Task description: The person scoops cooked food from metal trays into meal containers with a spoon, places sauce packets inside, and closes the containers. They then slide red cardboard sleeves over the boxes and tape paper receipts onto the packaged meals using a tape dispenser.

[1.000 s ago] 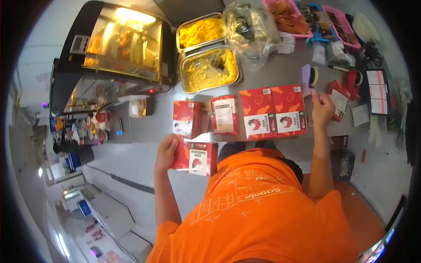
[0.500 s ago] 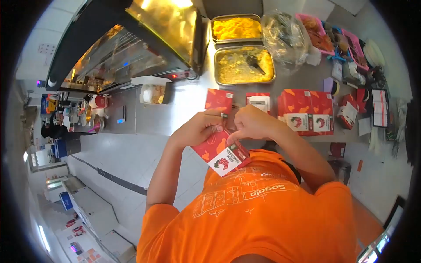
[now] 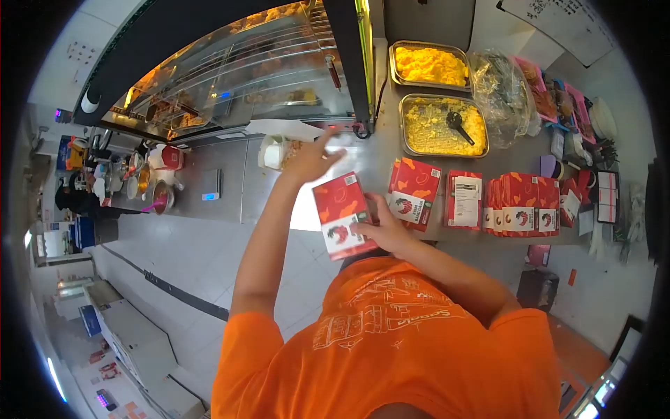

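Observation:
My right hand (image 3: 385, 229) grips a red food carton (image 3: 340, 197) by its lower right side, thumb across the front. The carton has a white label with a red emblem and stands upright in front of my shirt. My left hand (image 3: 311, 163) is off the carton, fingers spread, just right of an open white paper food box (image 3: 268, 155) that has white rice in it. Its raised lid flap (image 3: 285, 128) lies behind my fingertips. More red cartons (image 3: 414, 187) lie on the steel counter (image 3: 241, 183) to the right of my right hand.
A glass warming cabinet (image 3: 230, 77) stands behind the food box. Metal trays of yellow food (image 3: 430, 65) sit at the back, the front tray (image 3: 444, 126) holding a black spoon (image 3: 458, 128). Red cartons (image 3: 520, 209) stand in a row at right. A scale (image 3: 211, 185) rests at left.
My left hand has let go of the carton and moved up beside the food box. My right hand keeps the carton, now turned more upright. The view has swung left.

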{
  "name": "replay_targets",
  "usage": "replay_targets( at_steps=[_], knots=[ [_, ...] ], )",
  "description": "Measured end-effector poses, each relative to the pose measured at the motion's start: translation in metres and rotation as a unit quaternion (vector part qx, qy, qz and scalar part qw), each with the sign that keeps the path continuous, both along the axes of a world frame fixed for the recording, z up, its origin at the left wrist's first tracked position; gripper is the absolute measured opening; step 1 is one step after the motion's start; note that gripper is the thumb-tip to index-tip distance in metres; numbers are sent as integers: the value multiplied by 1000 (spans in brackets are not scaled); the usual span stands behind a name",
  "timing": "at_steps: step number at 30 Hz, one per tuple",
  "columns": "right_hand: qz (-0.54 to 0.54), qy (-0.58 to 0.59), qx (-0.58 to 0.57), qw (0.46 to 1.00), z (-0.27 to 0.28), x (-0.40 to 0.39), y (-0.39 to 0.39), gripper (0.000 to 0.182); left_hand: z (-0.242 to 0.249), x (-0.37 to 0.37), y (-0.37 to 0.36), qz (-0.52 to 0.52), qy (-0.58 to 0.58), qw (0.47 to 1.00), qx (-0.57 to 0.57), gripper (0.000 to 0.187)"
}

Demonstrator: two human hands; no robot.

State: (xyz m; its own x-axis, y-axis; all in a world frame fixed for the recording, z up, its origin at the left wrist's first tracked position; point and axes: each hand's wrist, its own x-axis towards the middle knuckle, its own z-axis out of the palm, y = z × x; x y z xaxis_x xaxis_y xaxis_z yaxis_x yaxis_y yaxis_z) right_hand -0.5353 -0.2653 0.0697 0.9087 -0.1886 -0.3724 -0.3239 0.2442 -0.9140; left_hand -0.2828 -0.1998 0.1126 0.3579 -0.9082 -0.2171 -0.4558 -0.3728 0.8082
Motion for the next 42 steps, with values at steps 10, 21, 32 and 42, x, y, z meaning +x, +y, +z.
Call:
replay_targets(
  at_steps=[10, 21, 32, 42],
  knots=[
    [-275, 120, -312, 901, -80, 70, 32, 73, -105, 26, 5, 173, -410, 895, -23, 29],
    [25, -183, -483, 856, -42, 122, 15, 86, -108, -119, 189, 478, -333, 811, -50, 29],
    [153, -241, -396, 873, -55, 99, 36, 50, -97, -115, 237, 382, -168, 884, -208, 42],
    [97, -61, -245, 963, -74, 147, 34, 50, -115, -84, 232, 568, 244, 754, -223, 53]
  ],
)
